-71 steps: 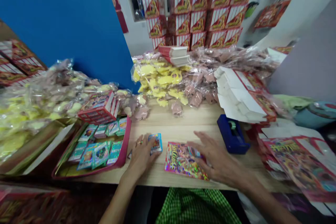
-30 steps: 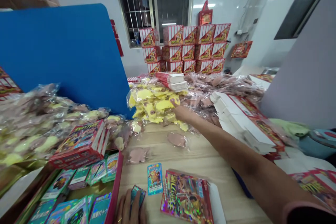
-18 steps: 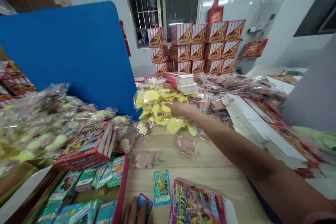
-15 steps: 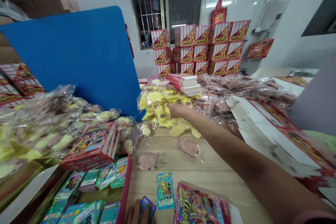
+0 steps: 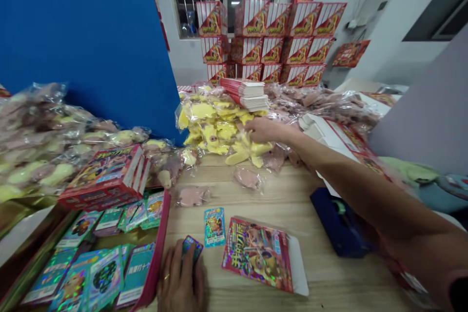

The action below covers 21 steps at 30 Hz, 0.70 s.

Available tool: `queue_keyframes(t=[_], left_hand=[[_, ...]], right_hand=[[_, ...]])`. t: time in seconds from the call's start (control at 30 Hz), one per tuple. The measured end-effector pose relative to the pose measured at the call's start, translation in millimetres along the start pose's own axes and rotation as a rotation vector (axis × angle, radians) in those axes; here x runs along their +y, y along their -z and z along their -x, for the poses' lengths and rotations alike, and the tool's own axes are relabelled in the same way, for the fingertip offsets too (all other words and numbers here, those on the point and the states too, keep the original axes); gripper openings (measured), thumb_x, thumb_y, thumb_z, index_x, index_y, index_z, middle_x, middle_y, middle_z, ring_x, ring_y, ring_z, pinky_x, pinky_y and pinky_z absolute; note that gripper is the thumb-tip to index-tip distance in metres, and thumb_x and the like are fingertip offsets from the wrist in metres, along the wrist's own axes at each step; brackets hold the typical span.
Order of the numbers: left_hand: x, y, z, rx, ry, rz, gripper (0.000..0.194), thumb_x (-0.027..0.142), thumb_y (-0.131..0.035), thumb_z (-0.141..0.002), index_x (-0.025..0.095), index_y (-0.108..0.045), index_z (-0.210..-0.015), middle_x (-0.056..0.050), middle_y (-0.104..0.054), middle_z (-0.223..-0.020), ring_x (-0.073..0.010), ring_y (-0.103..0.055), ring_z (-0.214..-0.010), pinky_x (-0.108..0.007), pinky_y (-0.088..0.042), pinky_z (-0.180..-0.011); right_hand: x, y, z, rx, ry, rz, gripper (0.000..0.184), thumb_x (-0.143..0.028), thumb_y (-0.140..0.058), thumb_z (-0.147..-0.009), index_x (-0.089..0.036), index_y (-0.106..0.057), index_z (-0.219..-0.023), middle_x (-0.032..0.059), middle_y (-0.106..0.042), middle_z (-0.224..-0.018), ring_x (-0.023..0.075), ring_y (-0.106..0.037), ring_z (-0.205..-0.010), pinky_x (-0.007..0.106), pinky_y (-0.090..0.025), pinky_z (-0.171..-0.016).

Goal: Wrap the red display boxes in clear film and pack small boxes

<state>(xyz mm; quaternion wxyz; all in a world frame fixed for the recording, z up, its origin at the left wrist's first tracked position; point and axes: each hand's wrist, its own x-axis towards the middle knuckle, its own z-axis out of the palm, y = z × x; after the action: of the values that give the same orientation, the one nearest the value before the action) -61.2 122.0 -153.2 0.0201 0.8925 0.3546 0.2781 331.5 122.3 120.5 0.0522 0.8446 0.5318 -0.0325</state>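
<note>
My left hand (image 5: 181,278) rests on the table at the lower middle, its fingers curled over a dark blue shiny card (image 5: 192,248). A teal glittery card (image 5: 214,226) lies flat just beyond it. My right hand (image 5: 263,129) reaches out to a heap of yellow animal-shaped pieces in clear bags (image 5: 213,134). Its fingers are bent down against the heap's right side, and what they grip is hidden. Nearer me, a red printed box (image 5: 258,253) lies flat with a white flap open on its right. Two bagged pink pieces (image 5: 249,178) lie between the heap and the cards.
At left, a card-filled box (image 5: 164,234) stands beside red printed boxes (image 5: 104,173) and more bagged pieces (image 5: 54,151). A blue panel (image 5: 84,44) rises behind. A blue tape dispenser (image 5: 338,226) sits under my right forearm. White booklets (image 5: 252,95) top the heap; stacked cartons (image 5: 252,22) stand beyond.
The view has tilted down and shifted, bringing my left hand and the tape dispenser into fuller sight. My right hand has moved right along the yellow heap. My left hand stays at the dark blue card.
</note>
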Motion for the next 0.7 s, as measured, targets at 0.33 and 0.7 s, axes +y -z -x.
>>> queue_keyframes(t=[0.33, 0.7], left_hand=[[8.0, 6.9, -9.2, 0.102, -0.048, -0.046, 0.037, 0.022, -0.042, -0.102, 0.018, -0.074, -0.12, -0.014, -0.069, -0.135, -0.0314, -0.063, -0.125, -0.042, -0.059, -0.09], [13.9, 17.5, -16.0, -0.021, 0.027, -0.001, 0.04, 0.027, -0.038, -0.104, 0.018, -0.073, -0.122, -0.016, -0.066, -0.137, -0.0342, -0.058, -0.131, -0.049, -0.057, -0.095]], right_hand=[[-44.8, -78.7, -1.2, -0.108, -0.017, 0.025, 0.034, -0.034, -0.068, -0.102, -0.015, -0.062, -0.13, 0.0099, -0.066, -0.122, 0.0246, -0.067, -0.105, 0.046, -0.058, -0.094], [27.6, -14.5, 81.6, -0.126, -0.073, -0.208, 0.027, -0.029, -0.058, -0.102, -0.011, -0.068, -0.119, 0.0122, -0.072, -0.102, 0.0236, -0.07, -0.087, 0.027, -0.054, -0.07]])
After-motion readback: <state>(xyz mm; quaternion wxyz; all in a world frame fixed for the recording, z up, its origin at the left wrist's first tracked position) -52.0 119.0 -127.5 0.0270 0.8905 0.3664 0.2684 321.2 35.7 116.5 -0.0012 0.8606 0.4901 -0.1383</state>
